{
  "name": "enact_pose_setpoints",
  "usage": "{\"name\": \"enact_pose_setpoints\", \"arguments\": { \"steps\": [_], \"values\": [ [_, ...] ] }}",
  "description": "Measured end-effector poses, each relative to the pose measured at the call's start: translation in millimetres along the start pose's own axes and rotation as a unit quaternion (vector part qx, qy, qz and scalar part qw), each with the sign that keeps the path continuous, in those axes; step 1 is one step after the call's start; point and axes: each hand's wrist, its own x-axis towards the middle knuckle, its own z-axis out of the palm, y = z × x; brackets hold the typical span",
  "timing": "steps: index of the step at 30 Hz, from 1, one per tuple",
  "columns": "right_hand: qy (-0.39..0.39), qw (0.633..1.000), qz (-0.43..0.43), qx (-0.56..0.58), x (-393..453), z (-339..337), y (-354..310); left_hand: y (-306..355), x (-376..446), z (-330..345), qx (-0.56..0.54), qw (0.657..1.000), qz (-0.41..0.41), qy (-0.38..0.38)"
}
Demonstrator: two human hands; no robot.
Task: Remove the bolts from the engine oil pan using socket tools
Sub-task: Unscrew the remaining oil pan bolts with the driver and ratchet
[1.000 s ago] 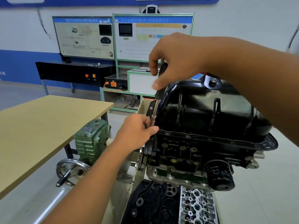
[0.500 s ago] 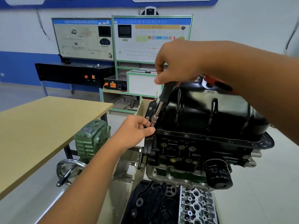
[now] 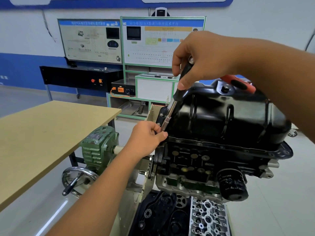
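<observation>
Tilted further since the earlier frame, socket driver (image 3: 172, 109) slants down-left to pan flange (image 3: 221, 147); right hand (image 3: 201, 58) grasps handle, nearer left hand (image 3: 148, 138) pinches socket.

Tip of the socket driver (image 3: 172, 109) hidden behind the fingers of the left hand (image 3: 148, 138), so no telling whether a bolt sits in it. Upper end of the driver's black handle covered by the right hand (image 3: 201, 57). Red-handled tool (image 3: 238, 84) on top of the oil pan (image 3: 226, 120) mostly masked by the right forearm. Far right flange of the pan also behind that forearm. Text on the two display boards (image 3: 92, 40) too small and blurred to read. Wooden table (image 3: 42, 133) cut off at the left edge. Cylinder head (image 3: 209, 218) cropped by the bottom edge. Oil filter (image 3: 232, 184) lettering illegible.
</observation>
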Motion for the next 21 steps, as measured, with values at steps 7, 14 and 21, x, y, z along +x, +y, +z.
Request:
{"name": "enact_pose_setpoints", "arguments": {
  "steps": [7, 14, 21],
  "values": [
    [0.051, 0.997, 0.037, 0.053, -5.4, -5.2, 6.4, 3.3, 0.6, -6.7, -0.145, 0.988, -0.044, 0.040],
    [0.112, 0.978, 0.068, 0.161, 0.9, -0.2, -5.7, 23.2, 6.4, -39.8, -0.641, 0.711, -0.288, -0.011],
    [0.113, 0.973, 0.057, 0.195, 33.1, 30.7, -46.6, -5.0, -3.0, -93.9, -0.649, 0.708, -0.277, 0.019]
  ]
}}
